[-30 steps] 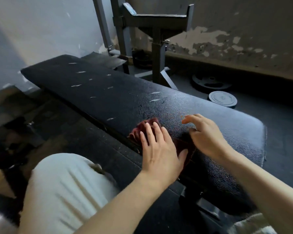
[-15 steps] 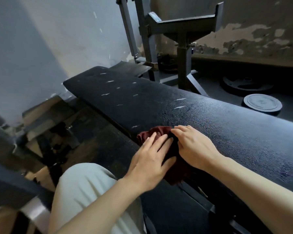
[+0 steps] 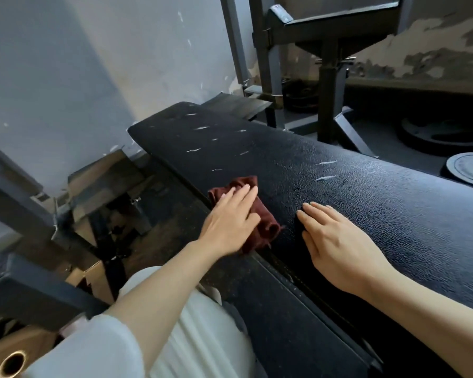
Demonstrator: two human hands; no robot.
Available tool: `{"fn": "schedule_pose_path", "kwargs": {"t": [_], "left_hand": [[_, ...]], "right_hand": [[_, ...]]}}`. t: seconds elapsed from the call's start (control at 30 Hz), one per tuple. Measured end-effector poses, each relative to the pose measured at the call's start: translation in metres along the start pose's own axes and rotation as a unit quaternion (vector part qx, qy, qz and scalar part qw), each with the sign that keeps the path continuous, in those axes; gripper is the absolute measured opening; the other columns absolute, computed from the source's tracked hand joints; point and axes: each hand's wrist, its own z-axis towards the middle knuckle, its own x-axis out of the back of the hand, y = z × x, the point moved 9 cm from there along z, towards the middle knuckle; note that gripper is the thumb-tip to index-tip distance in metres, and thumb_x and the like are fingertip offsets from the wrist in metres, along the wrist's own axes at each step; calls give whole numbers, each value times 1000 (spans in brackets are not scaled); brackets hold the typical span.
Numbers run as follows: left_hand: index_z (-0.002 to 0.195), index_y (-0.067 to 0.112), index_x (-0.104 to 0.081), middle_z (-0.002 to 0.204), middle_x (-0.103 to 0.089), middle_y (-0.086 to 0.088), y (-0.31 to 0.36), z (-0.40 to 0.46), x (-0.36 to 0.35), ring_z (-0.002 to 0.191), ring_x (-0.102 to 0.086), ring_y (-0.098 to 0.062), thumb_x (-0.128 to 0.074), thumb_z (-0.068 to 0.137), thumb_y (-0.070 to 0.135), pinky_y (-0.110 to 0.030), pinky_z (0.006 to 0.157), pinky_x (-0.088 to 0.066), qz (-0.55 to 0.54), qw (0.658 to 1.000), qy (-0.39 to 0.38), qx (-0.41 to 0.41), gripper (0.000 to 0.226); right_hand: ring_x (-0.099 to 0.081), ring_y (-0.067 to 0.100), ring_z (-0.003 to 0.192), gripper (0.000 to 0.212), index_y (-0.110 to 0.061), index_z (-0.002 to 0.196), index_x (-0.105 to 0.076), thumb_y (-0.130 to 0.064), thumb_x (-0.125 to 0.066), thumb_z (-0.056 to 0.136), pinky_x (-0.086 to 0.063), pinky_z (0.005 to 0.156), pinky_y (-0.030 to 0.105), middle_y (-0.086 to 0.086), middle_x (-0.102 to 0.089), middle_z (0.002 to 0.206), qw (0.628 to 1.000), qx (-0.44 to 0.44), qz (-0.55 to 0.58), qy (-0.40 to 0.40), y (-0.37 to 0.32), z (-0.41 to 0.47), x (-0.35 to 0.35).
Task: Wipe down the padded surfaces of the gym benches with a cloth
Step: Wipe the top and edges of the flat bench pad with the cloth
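A long black padded bench (image 3: 352, 192) runs from the far left to the near right, its textured top marked with small white scuffs. A crumpled dark red cloth (image 3: 265, 222) lies on the pad's near edge. My left hand (image 3: 230, 222) presses flat on the cloth with straight fingers, covering its left half. My right hand (image 3: 336, 241) rests flat on the bare pad just right of the cloth, apart from it, fingers straight and pointing left.
A dark steel rack upright (image 3: 331, 85) stands behind the bench. Weight plates (image 3: 470, 167) lie on the floor at the far right. A grey metal frame (image 3: 25, 203) and wooden boards fill the left. My pale trouser leg (image 3: 202, 323) is below.
My left hand has slid the cloth leftward along the pad's near edge. My right hand came off the cloth and now lies on bare padding. The camera has moved left.
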Motion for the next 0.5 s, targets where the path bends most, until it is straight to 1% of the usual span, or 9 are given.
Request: {"fn": "schedule_pose_path", "kwargs": {"t": [0.07, 0.1, 0.2, 0.23, 0.27, 0.33, 0.4, 0.43, 0.5], "left_hand": [[154, 24, -17, 162, -10, 5, 2, 10, -1, 149, -3, -17, -31, 100, 33, -30, 121, 0, -3, 999, 18, 33, 57], [154, 23, -19, 162, -13, 5, 13, 7, -2, 149, -4, -16, -29, 97, 35, -28, 120, 0, -13, 1000, 22, 9, 59], [153, 19, -23, 160, -20, 3, 60, -26, -10, 147, -11, -15, -23, 83, 42, -26, 120, -3, -39, 988, -6, -151, 74], [153, 17, -21, 161, -18, 1, 66, -34, -12, 147, -12, -14, -26, 84, 42, -27, 120, -5, -34, 981, -18, -190, 74], [154, 15, -16, 162, -11, 0, 65, -33, -12, 147, -12, -14, -31, 88, 43, -27, 120, -8, -27, 978, -23, -204, 73], [155, 17, -7, 163, 9, -1, 46, -14, -9, 147, -8, -15, -37, 96, 45, -25, 118, -8, -6, 989, -35, -143, 72], [155, 19, -4, 162, 16, -3, 29, 10, -11, 149, 2, -17, -37, 101, 40, -27, 118, -1, 29, 995, -66, -63, 67], [155, 18, -4, 162, 15, -5, 32, 18, -13, 149, 8, -17, -35, 102, 39, -28, 118, 4, 39, 995, -73, -54, 65], [155, 17, -5, 162, 11, -6, 60, 19, -21, 148, 14, -16, -31, 101, 45, -27, 118, 12, 49, 991, -73, -102, 66]], "right_hand": [[-61, 32, 116, 42, 1, 116, -67, -19, -51, 83, -46, 102, 46, 17, -65, 122, 1000, -2, 2, 5, 0, 1, -1], [-61, 32, 116, 41, 1, 115, -67, -18, -52, 82, -46, 102, 45, 17, -66, 121, 1000, 1, 9, 8, -1, 1, 0], [-61, 29, 113, 30, -3, 108, -66, -14, -61, 81, -45, 99, 33, 13, -64, 121, 997, -33, 75, 16, 7, 0, 6], [-61, 27, 111, 28, -6, 107, -66, -14, -66, 80, -44, 96, 30, 10, -62, 124, 992, -57, 106, 28, 14, 0, 11], [-61, 26, 109, 27, -8, 105, -66, -14, -69, 79, -44, 95, 29, 7, -61, 125, 987, -83, 129, 40, 23, -1, 17], [-60, 25, 109, 23, -10, 102, -68, -17, -68, 80, -45, 94, 31, 4, -62, 124, 986, -104, 122, 36, 38, -1, 26], [-56, 22, 113, 20, -13, 99, -69, -26, -62, 84, -49, 93, 33, -1, -63, 117, 995, -89, 50, 4, 53, -2, 30], [-54, 20, 114, 22, -15, 99, -69, -29, -60, 86, -50, 91, 34, -2, -63, 116, 996, -89, 19, 0, 61, -4, 32], [-58, 25, 114, 24, -13, 105, -71, -28, -60, 89, -51, 91, 35, 1, -67, 116, 996, -86, -15, 17, 73, -9, 34]]}}
